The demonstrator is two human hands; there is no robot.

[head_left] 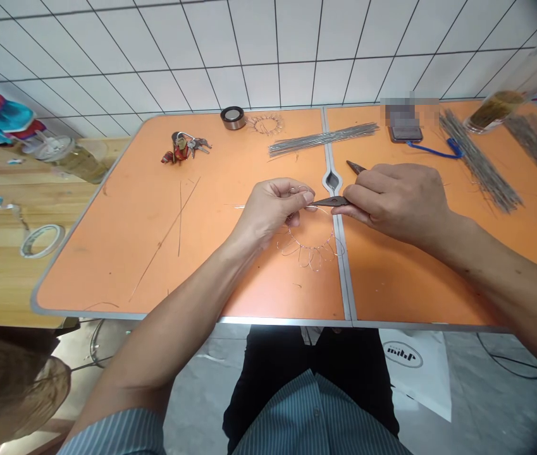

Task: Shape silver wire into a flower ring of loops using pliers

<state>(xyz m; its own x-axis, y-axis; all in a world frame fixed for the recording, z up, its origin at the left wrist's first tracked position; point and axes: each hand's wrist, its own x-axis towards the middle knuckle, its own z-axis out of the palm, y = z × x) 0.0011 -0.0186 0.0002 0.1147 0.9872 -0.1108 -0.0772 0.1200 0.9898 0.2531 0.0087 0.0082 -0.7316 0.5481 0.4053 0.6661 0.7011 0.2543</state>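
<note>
My left hand (275, 207) pinches a thin wire ring with looped petals (313, 246) near the middle of the orange table (230, 253). The looped part hangs below my fingers, over the table's seam. My right hand (391, 199) is wrapped round dark pliers (332, 201). One jaw of the pliers reaches the wire at my left fingertips; the other points up and away, so the jaws are apart. Whether the thin tip presses on the wire is too small to tell. Another wire ring (267, 124) lies at the back.
A wire bundle (322, 139) crosses the seam at the back, beside black tape (233, 118) and keys (187, 147). More wires (484, 164), a phone (405, 126) and a cup (496, 110) stand right. Loose wires (164, 243) lie left.
</note>
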